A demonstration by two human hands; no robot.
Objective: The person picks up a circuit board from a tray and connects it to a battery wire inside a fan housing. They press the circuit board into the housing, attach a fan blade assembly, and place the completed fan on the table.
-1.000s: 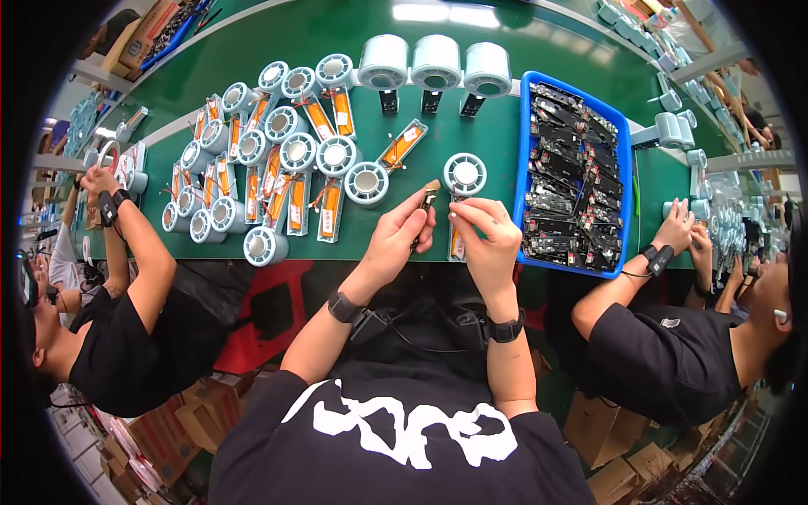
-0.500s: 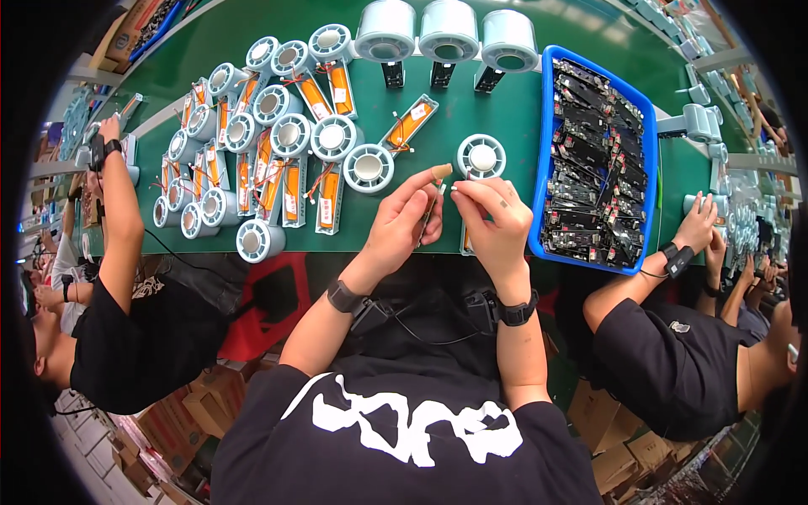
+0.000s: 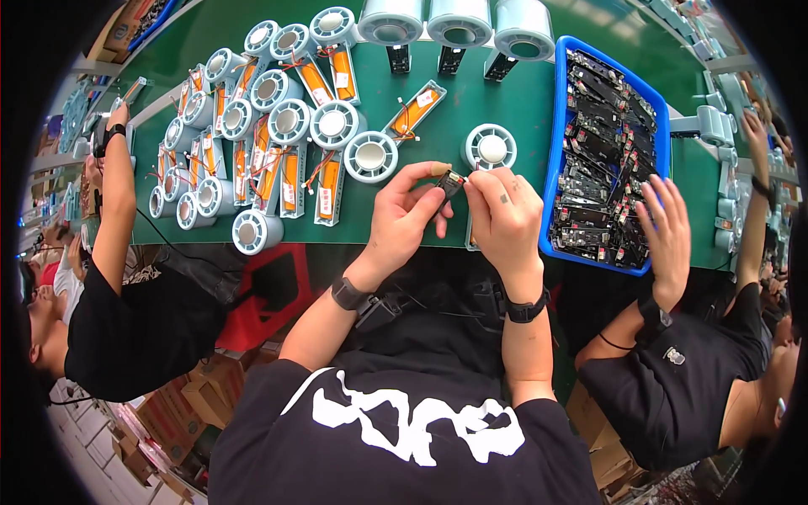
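My left hand [image 3: 410, 210] is closed, with thumb and fingers pinching a small black circuit board [image 3: 450, 183]. The board is tilted, its metal-fitted end toward my right hand. My right hand [image 3: 507, 215] is closed too, its thumb and forefinger pinched at that end of the board. A tiny connector seems to be between those fingertips, mostly hidden. Just beyond my right hand lies a pale blue round-headed fan unit [image 3: 491, 148] with a silver disc in its centre; its handle is largely covered by my hand.
Several similar units with orange batteries [image 3: 290, 178] and loose wires lie at the left. Three pale blue units [image 3: 459, 21] stand head-up at the back. A blue tray [image 3: 559, 109] of black boards is at the right, with a co-worker's hand [image 3: 671, 231] by its edge. Another co-worker sits left.
My left hand has turned the board so its face shows, and my right fingertips have come to its end. The right co-worker's hand has moved to the tray. The view has shifted slightly.
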